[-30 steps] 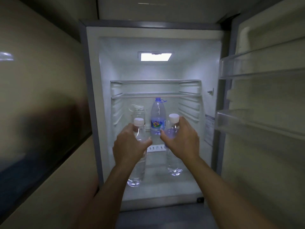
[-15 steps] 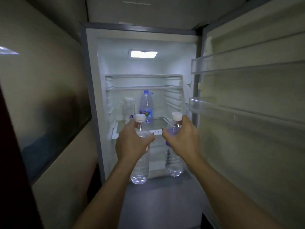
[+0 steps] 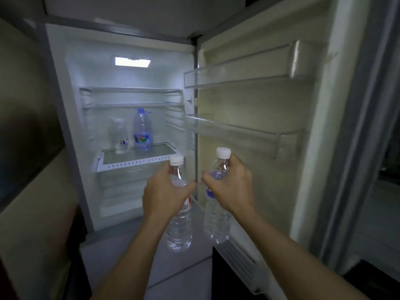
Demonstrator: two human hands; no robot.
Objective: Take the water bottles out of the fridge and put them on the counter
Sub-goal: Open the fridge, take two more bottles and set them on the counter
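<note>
My left hand (image 3: 163, 194) grips a clear water bottle (image 3: 179, 231) with a white cap and a red label, held upright in front of the open fridge (image 3: 71, 118). My right hand (image 3: 232, 187) grips a second clear bottle (image 3: 216, 221) with a white cap and a blue label, level with the door's hinge edge. Both bottles are outside the fridge compartment. Inside, on a glass shelf (image 3: 134, 164), stand a larger bottle with a blue cap (image 3: 142, 132) and a smaller clear container (image 3: 119, 135) to its left.
The fridge door (image 3: 270, 169) stands open on the right, with two transparent door racks (image 3: 238, 131). A cabinet or wall panel (image 3: 28, 148) closes in the left side. A grey lower fridge surface (image 3: 134, 252) lies under the bottles. No counter is in view.
Both hands have drawn their bottles back out of the fridge and to the right. The view has swung right, showing more of the open door.
</note>
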